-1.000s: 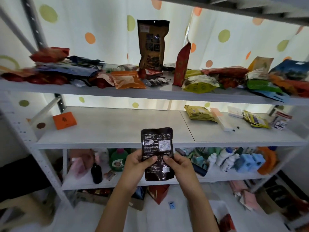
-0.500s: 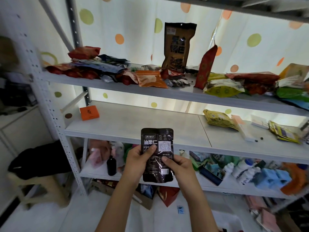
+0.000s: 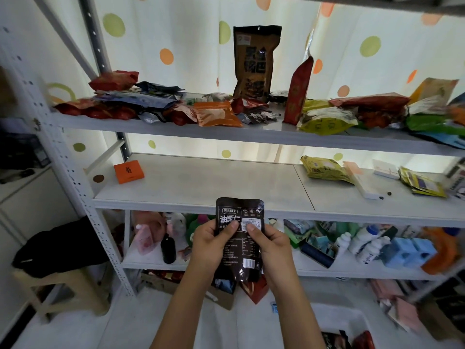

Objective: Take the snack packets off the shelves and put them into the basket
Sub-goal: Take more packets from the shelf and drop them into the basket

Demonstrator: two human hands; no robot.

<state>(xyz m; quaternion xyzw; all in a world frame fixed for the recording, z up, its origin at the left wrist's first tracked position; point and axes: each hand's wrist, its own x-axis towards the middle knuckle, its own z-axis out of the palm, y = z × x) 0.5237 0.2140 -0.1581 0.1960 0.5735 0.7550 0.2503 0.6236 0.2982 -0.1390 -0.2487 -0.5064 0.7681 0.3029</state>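
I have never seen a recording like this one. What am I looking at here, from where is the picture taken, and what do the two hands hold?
There is no machine here. A person wears a wide-angle camera on the head, looking forward and down, so you see their own two arms from above. The left hand and the right hand together grip one dark snack packet, held upright in front of a white metal shelf unit. The top shelf carries many snack packets, among them a tall brown pouch standing upright. The middle shelf carries an orange box and a yellow packet. At the bottom right, the white basket already has some packets inside.
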